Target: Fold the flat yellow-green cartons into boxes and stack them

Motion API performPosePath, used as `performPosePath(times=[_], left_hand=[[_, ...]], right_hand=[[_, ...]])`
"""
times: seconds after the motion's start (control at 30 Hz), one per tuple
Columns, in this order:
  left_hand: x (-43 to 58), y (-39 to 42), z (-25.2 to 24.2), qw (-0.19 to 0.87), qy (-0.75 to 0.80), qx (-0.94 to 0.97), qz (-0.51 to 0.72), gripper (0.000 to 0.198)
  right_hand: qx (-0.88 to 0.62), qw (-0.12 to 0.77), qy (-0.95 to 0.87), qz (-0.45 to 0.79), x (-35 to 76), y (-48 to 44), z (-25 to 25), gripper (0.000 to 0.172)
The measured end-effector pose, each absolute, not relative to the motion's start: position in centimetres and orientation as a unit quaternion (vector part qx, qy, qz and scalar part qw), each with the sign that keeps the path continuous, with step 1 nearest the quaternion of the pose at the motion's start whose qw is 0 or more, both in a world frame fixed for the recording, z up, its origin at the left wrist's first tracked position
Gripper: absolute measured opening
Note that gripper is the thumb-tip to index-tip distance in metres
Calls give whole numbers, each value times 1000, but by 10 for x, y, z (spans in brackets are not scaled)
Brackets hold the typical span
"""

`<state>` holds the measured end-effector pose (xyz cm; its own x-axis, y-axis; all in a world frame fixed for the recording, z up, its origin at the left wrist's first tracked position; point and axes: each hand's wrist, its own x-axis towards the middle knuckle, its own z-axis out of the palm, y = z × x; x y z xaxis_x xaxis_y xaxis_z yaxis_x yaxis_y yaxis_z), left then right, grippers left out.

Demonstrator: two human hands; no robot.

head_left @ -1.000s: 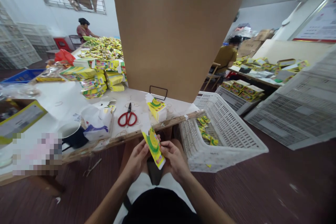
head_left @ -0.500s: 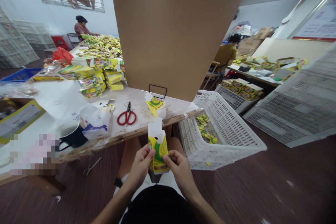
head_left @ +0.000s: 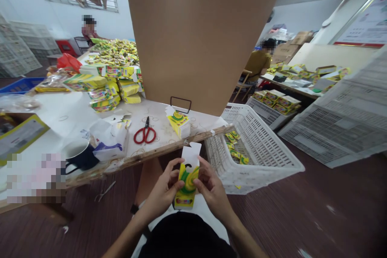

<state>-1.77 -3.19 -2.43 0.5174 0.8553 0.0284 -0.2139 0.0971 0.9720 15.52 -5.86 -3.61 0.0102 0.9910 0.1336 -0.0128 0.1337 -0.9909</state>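
Note:
Between my two hands, above my lap, is a small yellow and green carton (head_left: 188,183) with a white flap standing up at its top end. My left hand (head_left: 167,187) grips its left edge, thumb on the printed front. On the opposite edge my right hand (head_left: 211,185) holds it, thumb also on the front and a fingertip near the flap. What the carton contains is hidden. Just beyond, at the table edge, lies a stack of similar flat cartons (head_left: 179,123). Red-handled scissors (head_left: 145,132) rest on the table to their left.
A white plastic crate (head_left: 266,165) with some small cartons stands at the right. A tall cardboard sheet (head_left: 202,44) rises behind a wire stand (head_left: 180,105). Left are a dark mug (head_left: 79,156), a tissue pack (head_left: 110,145) and piled yellow boxes (head_left: 104,88). Two people sit farther off.
The carton has turned upright to face me and shifted slightly right. Both hands have moved their fingers higher along its sides, towards the white flap.

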Motion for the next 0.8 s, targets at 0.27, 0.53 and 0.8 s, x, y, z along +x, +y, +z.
performPosePath(times=[0.27,0.53,0.8], left_hand=[[-13,-38,-29,723,291,517,355,33],[-11,-37,-27,734,257,501,378,29],[-8,-40,-32,719,253,535,364,27]], right_hand=[[-475,461,-597,453,169,-56,-36,19],[-473,524,-553,442,166,-58,-35,23],[-498,496,-591,396,174,-57,-31,17]])
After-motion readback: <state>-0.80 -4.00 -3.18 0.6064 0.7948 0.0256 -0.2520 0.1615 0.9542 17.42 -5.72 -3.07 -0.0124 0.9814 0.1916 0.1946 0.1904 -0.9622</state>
